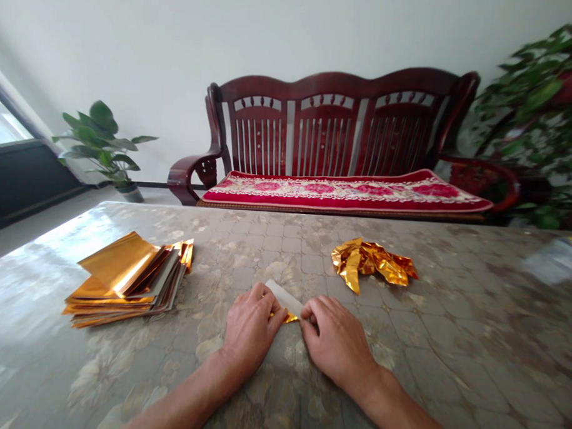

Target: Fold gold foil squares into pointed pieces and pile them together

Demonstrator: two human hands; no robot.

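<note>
A small sheet of gold foil paper [285,299], white on its back, lies on the table between my hands. My left hand [251,328] rests on its left part with fingers curled down over it. Pinching the sheet's right edge, my right hand [335,341] has its fingers pressed together. Most of the sheet is hidden under both hands. A stack of flat gold foil sheets [127,279] sits to the left. Folded, crumpled gold foil pieces [371,262] lie just beyond my right hand.
The table [451,333] has a glossy patterned stone-look top. Behind it stands a dark red wooden bench [336,125] with a red floral cushion. Potted plants stand at the far left [103,142] and right [543,117].
</note>
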